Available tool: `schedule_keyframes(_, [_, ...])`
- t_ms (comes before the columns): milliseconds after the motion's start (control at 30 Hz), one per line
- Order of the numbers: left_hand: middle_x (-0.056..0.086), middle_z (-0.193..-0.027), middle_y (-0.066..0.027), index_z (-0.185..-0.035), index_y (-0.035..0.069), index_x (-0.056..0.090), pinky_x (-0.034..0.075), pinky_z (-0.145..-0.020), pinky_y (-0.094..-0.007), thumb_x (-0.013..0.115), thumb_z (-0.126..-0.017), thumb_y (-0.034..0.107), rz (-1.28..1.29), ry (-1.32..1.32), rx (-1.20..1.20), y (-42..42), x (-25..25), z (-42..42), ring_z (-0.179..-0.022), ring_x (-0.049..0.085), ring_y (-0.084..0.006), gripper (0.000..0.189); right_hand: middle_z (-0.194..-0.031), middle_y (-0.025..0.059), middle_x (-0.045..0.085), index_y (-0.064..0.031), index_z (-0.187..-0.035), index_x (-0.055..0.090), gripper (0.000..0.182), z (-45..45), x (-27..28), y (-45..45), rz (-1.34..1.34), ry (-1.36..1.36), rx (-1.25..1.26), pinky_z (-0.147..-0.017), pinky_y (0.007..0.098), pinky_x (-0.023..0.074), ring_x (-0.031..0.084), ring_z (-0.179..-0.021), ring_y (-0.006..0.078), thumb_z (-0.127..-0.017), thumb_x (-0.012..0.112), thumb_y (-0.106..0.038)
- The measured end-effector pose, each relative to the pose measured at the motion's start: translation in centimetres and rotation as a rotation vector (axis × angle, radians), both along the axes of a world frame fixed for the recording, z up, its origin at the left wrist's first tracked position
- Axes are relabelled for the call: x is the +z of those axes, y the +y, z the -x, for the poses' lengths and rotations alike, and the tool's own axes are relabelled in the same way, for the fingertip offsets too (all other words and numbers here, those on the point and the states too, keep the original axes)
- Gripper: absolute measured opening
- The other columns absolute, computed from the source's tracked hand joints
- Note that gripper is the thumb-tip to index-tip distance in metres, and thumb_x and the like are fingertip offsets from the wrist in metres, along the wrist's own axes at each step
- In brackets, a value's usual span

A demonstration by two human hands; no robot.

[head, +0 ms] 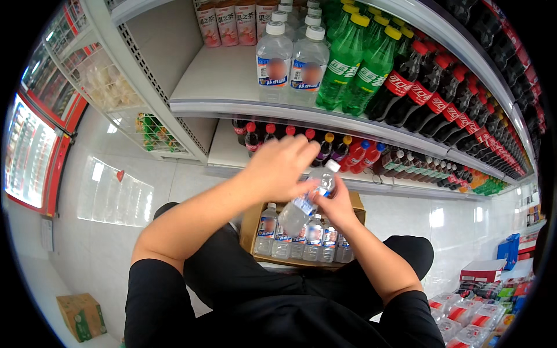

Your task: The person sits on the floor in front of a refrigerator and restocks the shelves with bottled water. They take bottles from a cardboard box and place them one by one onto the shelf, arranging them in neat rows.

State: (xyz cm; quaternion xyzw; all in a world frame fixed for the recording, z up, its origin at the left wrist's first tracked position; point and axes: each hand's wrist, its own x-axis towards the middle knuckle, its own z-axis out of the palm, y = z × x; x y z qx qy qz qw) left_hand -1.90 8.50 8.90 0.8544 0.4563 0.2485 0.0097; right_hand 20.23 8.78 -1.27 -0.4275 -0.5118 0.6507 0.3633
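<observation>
In my right hand (336,202) is a clear plastic drink bottle (304,203) with a white cap, tilted above an opened cardboard box (249,226). My left hand (280,167), blurred, is at the bottle's upper left, with its fingers spread and its thumb near the label; whether the thumb touches it I cannot tell. Several similar bottles (266,230) stand in the box between my legs. On the shelf (213,78) in front, white-capped bottles (274,61) stand in rows beside green soda bottles (343,65).
Peach-coloured drink cartons (226,24) stand at the shelf's back left, cola bottles (398,82) to the right. The lower shelf (226,152) holds smaller bottles. A wire rack (113,91) and lit cooler (28,152) are left. Wrapped bottle packs (468,317) lie lower right, a carton (82,316) lower left.
</observation>
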Motion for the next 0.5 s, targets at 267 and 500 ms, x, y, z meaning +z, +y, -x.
schedule_keyframes(267, [0.064,-0.112,-0.0199,-0.147,-0.007,0.042,0.060,-0.078,-0.0425,0.090,-0.072,0.031,0.167,0.014,0.182,-2.4,-0.7,-4.1,-0.100,0.070,-0.0360,0.097,-0.130,0.0157,0.058,-0.0021,-0.146,0.031,0.066,1.2,4.2,-1.3,-0.093,0.247,-0.213,-0.079,0.0288,0.0584,0.066,-0.106,0.0173,-0.095,0.073,-0.007])
schedule_keyframes(500, [0.062,-0.123,-0.0217,-0.151,0.000,0.037,0.057,-0.094,-0.0465,0.093,-0.068,0.017,-0.526,-0.308,-0.085,1.7,0.6,0.3,-0.111,0.067,-0.0396,0.102,-0.154,0.0200,0.044,-0.0045,-0.159,0.024,0.076,-0.6,3.3,-0.8,-0.703,0.234,-0.030,-0.111,0.0462,0.0489,0.051,-0.140,0.0307,-0.095,0.065,-0.004])
